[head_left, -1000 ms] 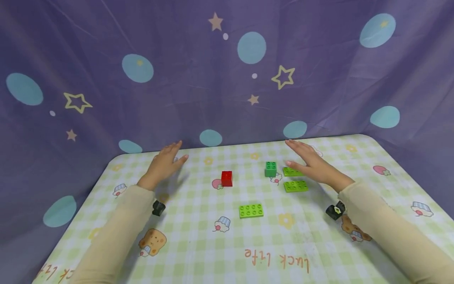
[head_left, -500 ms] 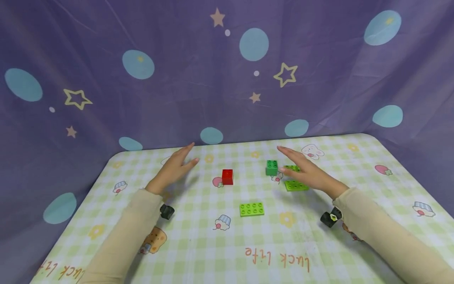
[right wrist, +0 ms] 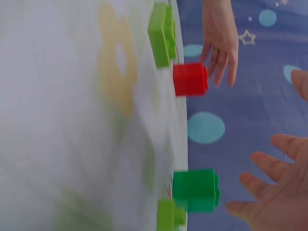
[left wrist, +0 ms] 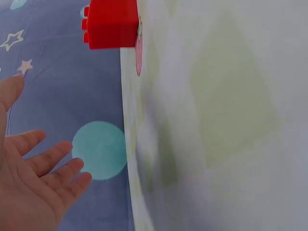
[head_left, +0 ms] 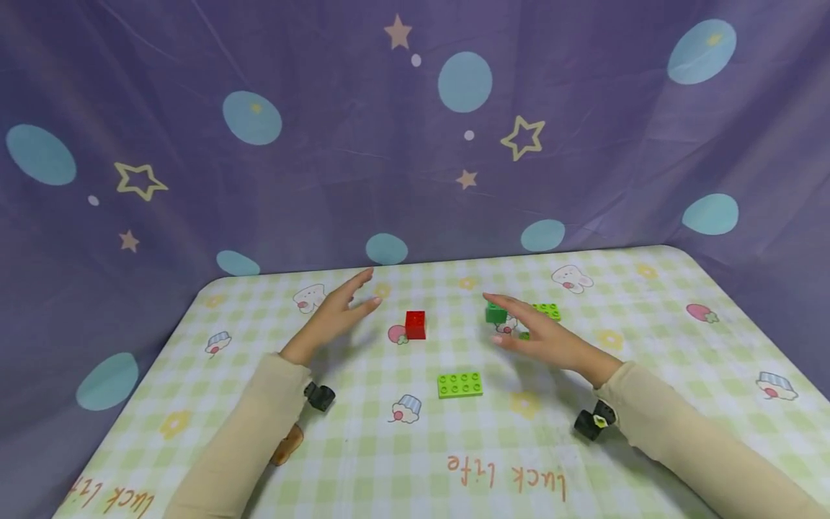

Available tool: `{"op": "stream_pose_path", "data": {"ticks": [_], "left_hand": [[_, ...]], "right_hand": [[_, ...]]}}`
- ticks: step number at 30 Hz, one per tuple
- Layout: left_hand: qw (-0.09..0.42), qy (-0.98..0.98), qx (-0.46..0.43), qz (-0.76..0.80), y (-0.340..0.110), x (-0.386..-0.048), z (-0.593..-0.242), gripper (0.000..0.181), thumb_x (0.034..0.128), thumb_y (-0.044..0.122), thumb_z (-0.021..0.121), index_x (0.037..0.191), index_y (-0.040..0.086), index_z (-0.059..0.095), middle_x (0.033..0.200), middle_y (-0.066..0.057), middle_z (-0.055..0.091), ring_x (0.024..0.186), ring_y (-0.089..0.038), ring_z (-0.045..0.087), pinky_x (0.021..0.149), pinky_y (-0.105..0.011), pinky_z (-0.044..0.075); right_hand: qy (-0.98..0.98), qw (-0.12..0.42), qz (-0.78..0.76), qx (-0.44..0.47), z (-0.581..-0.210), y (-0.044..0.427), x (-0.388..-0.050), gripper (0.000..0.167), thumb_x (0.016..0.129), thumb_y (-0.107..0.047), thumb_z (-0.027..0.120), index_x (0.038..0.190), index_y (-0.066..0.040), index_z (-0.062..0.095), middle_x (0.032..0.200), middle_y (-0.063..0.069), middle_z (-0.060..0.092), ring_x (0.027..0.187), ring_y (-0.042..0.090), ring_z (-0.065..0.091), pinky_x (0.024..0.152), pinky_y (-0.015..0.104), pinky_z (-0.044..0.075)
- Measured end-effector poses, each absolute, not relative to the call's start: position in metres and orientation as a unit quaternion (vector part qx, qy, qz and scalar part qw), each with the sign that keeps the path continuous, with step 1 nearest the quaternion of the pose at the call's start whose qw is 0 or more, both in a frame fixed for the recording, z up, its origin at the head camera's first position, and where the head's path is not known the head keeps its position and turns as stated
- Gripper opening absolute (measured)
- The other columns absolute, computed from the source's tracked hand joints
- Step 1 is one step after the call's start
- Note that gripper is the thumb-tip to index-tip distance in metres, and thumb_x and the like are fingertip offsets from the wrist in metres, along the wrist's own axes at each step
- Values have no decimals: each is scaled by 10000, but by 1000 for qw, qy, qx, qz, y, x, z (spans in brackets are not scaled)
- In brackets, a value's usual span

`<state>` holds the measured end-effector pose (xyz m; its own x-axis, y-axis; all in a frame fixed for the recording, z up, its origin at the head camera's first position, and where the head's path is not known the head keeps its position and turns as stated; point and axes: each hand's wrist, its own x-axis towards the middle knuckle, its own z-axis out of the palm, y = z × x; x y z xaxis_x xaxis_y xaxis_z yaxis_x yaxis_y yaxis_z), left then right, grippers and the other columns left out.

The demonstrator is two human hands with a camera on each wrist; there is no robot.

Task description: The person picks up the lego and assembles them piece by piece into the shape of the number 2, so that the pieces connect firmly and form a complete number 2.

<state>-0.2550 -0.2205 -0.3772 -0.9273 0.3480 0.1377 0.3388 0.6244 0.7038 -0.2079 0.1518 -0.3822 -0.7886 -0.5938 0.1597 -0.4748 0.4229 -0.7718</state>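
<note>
My left hand (head_left: pixel 333 315) hovers above the table left of a red toy brick (head_left: pixel 416 325), its fingers extended and holding nothing. The right hand (head_left: pixel 547 336) is over the right side, fingers straight and empty, thumb apart. From the head view it partly covers a green brick (head_left: pixel 496 313) and two flat lime-green bricks, one showing behind it (head_left: pixel 547 311). Another flat lime-green brick (head_left: pixel 460 386) lies nearer the front. In the left wrist view the red brick (left wrist: pixel 113 24) stands apart from the fingers. The right wrist view has the green brick (right wrist: pixel 195 190) near the fingertips, with a gap.
A checked cloth with printed cupcakes and flowers covers the table (head_left: pixel 363 461). Behind its far edge hangs a purple curtain (head_left: pixel 324 194) with stars and blue dots. Small black devices (head_left: pixel 320 396) are worn under both wrists.
Both hands have moved inward, the left to the right and the right to the left and nearer the front. The bricks stay where they were on the cloth.
</note>
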Motion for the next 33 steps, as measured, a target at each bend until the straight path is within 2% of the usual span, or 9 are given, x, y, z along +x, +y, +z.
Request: {"op": "stream_pose_path", "data": {"ticks": [6, 12, 20, 27, 33], "left_hand": [[35, 856, 197, 476, -211, -256, -383, 677, 902, 209, 648, 1475, 91, 307, 1458, -205, 374, 1339, -381, 334, 1057, -543, 294], [66, 822, 184, 535, -205, -256, -388, 689, 875, 104, 670, 1464, 60, 315, 1442, -240, 375, 1341, -392, 322, 1080, -544, 262], [81, 803, 164, 568, -194, -248, -390, 664, 849, 64, 691, 1427, 24, 368, 1410, -244, 419, 1318, -392, 359, 1075, -520, 288], [89, 774, 153, 608, -185, -246, -393, 611, 848, -16, 653, 1402, 6, 396, 1396, -267, 419, 1282, -418, 384, 1062, -511, 314], [117, 770, 109, 617, -181, -244, -397, 605, 863, 34, 652, 1403, -18, 384, 1392, -231, 442, 1261, -369, 426, 1034, -415, 382]], "right_hand": [[830, 88, -444, -326, -384, 139, -195, 659, 909, -304, 635, 1479, -223, 313, 1514, 59, 314, 1385, 288, 277, 1083, 537, 249], [806, 126, -481, -322, -390, 132, -187, 632, 894, -278, 658, 1448, -159, 376, 1478, 25, 383, 1356, 265, 343, 1095, 525, 239], [737, 196, -575, -296, -407, 126, -185, 547, 900, -147, 643, 1363, 40, 419, 1401, 217, 422, 1295, 387, 390, 1076, 513, 283], [721, 225, -602, -261, -416, 122, -179, 572, 851, -102, 693, 1348, 33, 444, 1383, 195, 451, 1291, 350, 410, 1085, 455, 288], [727, 219, -605, -241, -420, 120, -177, 576, 812, -70, 721, 1322, 35, 473, 1343, 190, 492, 1228, 339, 451, 1042, 337, 353]]}}
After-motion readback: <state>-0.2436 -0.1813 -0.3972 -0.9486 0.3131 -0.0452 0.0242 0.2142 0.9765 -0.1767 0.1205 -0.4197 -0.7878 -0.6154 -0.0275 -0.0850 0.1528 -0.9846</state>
